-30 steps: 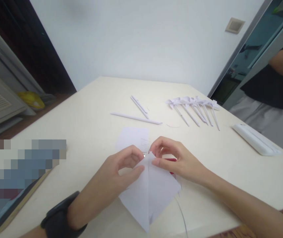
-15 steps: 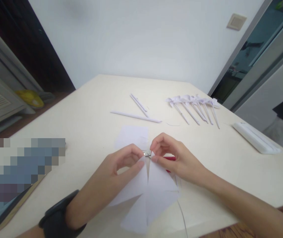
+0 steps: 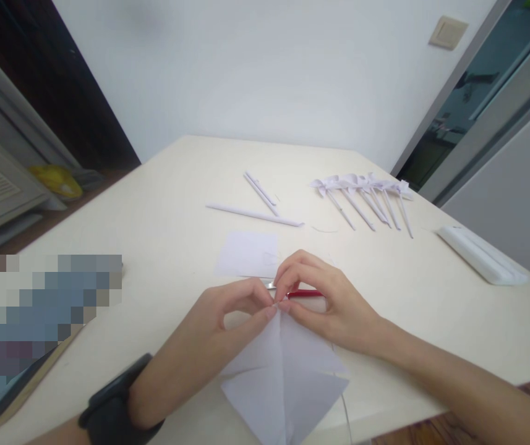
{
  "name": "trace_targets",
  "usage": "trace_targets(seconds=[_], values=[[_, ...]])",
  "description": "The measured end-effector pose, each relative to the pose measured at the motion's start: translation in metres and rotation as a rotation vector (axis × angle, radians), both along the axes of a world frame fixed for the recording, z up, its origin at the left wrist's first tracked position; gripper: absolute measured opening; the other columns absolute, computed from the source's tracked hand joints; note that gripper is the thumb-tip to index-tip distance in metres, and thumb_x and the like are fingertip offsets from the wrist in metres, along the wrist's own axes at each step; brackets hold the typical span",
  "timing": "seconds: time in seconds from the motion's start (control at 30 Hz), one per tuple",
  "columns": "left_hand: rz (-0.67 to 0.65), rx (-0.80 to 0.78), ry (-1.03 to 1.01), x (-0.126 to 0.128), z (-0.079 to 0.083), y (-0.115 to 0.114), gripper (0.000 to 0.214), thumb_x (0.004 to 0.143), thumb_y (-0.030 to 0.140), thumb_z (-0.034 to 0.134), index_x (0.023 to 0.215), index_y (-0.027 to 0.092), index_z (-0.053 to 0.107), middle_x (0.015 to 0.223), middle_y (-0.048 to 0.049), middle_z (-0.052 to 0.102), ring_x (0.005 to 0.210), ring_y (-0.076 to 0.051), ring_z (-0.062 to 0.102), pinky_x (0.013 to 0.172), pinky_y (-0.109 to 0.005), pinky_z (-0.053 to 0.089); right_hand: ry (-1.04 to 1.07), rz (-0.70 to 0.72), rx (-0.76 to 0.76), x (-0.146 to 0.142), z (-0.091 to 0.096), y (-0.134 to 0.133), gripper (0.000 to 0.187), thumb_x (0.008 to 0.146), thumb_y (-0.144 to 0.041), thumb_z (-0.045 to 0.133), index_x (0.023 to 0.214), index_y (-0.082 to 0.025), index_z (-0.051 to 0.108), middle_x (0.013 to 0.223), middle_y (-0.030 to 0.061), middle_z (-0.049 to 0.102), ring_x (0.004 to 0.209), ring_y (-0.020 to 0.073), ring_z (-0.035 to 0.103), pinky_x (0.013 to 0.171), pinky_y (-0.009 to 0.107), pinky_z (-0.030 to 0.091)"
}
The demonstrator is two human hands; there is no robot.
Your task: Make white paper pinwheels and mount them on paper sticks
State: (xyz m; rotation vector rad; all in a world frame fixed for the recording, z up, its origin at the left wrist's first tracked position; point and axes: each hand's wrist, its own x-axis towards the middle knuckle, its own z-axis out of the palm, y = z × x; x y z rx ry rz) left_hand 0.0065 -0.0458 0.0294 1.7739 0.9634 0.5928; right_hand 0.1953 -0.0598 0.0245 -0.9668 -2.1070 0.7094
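Observation:
A white sheet of paper (image 3: 287,395), creased down its middle and slit from the sides, hangs between my hands over the near part of the table. My left hand (image 3: 241,315), with a dark watch on its wrist, pinches the paper's top edge between thumb and finger. Close against it, my right hand (image 3: 320,303) pinches the same edge, so the fingertips of both almost meet. Behind the right fingers lies a red-handled cutting tool (image 3: 308,293) with a metal blade, partly hidden. Just beyond is a flat white paper square (image 3: 248,253).
Rolled paper sticks (image 3: 255,214) lie farther back. Several paper pinwheels (image 3: 362,185) on sticks rest at the back right. A white oblong object (image 3: 482,256) sits near the right edge. At left is a pixelated flat item (image 3: 37,334). A thin wire (image 3: 346,408) runs near the front edge.
My fingertips have come together, and the gap at the top of the paper has closed. The paper now hangs straighter and lower, with more of the red handle showing.

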Motion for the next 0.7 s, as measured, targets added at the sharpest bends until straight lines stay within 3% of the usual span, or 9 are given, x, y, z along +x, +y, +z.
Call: trace_targets(seconds=[0.3,0.53,0.7], values=[[-0.019,-0.259,-0.215,-0.0041,-0.0096,0.0017,0.013,0.084,0.031,0.057,0.076,0.021,0.059,0.075,0.0034,0.061,0.070,-0.011,0.054,0.061,-0.019,0.042,-0.176,-0.004,0.581,-0.0008,-0.0014,-0.0013,0.015,0.085,-0.007,0.048,0.088,-0.010,0.063,0.084,0.0095,0.064,0.079,0.0172,0.057,0.067,0.031,0.047],[-0.013,-0.431,-0.302,-0.0035,-0.0032,0.0010,0.011,0.082,0.030,0.059,0.081,0.020,0.061,0.081,0.0016,0.064,0.074,-0.012,0.058,0.063,-0.019,0.044,-0.233,-0.032,0.724,0.0036,-0.0043,0.0002,0.016,0.083,-0.004,0.052,0.091,-0.010,0.063,0.083,0.0080,0.067,0.075,0.0164,0.058,0.062,0.029,0.046],[0.029,-0.459,-0.342,-0.0015,-0.0019,0.0002,0.010,0.080,0.030,0.061,0.081,0.020,0.060,0.080,0.0005,0.065,0.077,-0.014,0.059,0.065,-0.022,0.045,-0.292,-0.051,0.774,0.0064,-0.0063,0.0019,0.020,0.082,-0.006,0.055,0.099,-0.012,0.062,0.085,0.0069,0.066,0.079,0.0166,0.058,0.064,0.029,0.045]])
